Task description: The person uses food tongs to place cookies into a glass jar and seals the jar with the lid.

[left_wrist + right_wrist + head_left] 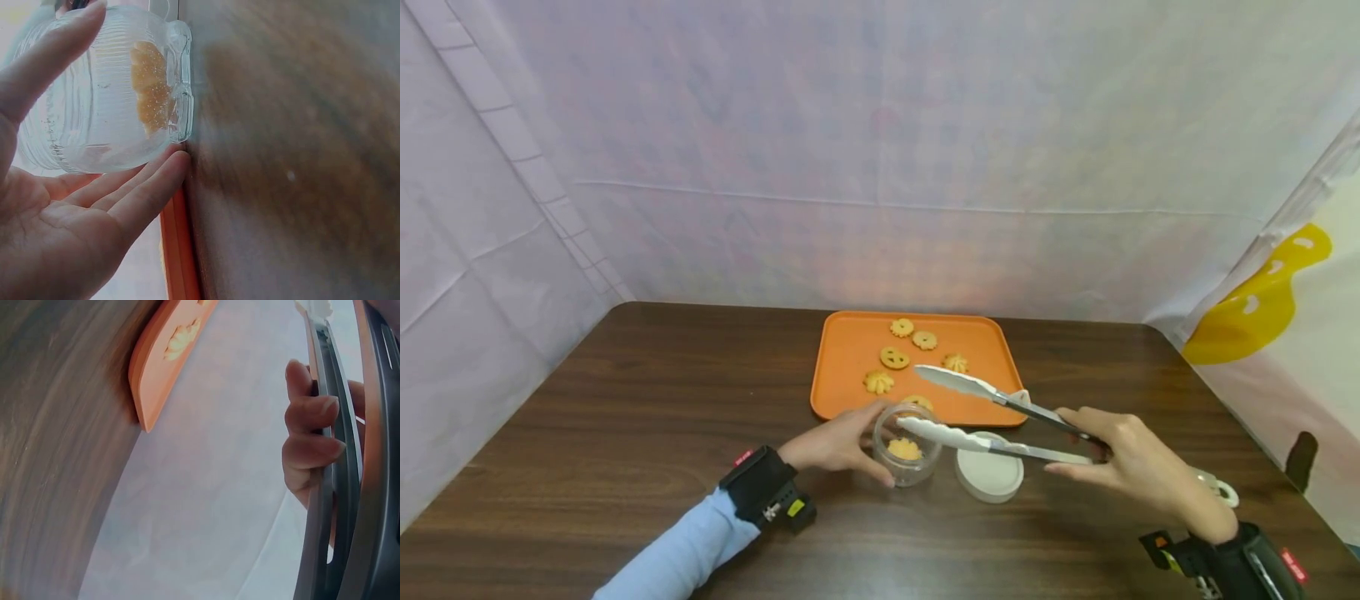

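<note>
Left of the left hand [850, 443], the desk [625, 433] gives room to pass. Right of it, jar [919, 475], tongs [955, 437] and lid [990, 473] block the way; beyond, the tray [844, 358].

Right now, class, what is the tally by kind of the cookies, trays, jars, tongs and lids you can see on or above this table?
Cookies: 7
Orange tray: 1
Glass jar: 1
Tongs: 1 pair
White lid: 1
Total: 11
</note>
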Demonstrator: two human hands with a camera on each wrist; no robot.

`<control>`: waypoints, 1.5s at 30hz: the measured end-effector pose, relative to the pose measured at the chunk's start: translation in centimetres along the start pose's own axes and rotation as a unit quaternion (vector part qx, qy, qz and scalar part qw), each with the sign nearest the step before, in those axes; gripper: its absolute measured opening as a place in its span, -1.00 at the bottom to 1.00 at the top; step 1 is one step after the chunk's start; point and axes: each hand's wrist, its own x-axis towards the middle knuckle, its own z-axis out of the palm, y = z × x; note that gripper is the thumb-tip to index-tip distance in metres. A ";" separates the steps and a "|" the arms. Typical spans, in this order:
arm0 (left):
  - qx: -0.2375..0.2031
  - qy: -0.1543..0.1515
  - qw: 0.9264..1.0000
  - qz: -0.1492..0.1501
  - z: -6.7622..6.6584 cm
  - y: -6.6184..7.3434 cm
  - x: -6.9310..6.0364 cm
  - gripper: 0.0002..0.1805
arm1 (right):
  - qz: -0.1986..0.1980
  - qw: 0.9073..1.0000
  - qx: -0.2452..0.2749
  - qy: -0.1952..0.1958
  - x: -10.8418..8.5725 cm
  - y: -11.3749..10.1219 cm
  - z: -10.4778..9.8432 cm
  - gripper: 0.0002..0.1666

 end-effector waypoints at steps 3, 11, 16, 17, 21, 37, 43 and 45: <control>-0.001 0.000 1.000 -0.001 -0.1 0.1 0.0 -0.09 | 0.014 1.000 -0.016 0.008 0.2 0.3 -0.2 -0.42; -0.002 0.001 1.000 -0.002 -0.1 0.2 0.0 -0.10 | 0.053 0.996 -0.065 0.029 0.3 1.8 -0.2 -0.34; 0.003 0.000 1.000 0.004 -0.1 0.2 0.0 -0.10 | 0.097 0.990 -0.105 0.022 0.6 2.7 0.1 -0.39; 0.003 0.000 1.000 0.005 -0.1 0.1 0.0 -0.10 | 0.110 0.988 -0.110 0.015 0.6 2.8 0.2 -0.37; 0.002 0.002 1.000 0.003 -0.1 0.1 -0.1 -0.10 | 0.163 0.978 -0.126 -0.022 0.8 3.5 0.3 -0.23; 0.002 0.000 1.000 -0.009 0.0 0.1 0.1 -0.13 | 0.223 0.965 -0.104 -0.089 0.3 5.6 1.6 -0.16; -0.004 -0.001 1.000 -0.013 -0.1 0.2 0.1 -0.14 | 0.253 0.957 -0.079 -0.115 0.6 5.8 1.8 -0.10; -0.005 -0.002 1.000 -0.012 0.0 0.2 0.0 -0.13 | 0.254 0.957 -0.072 -0.121 0.6 5.8 1.9 -0.11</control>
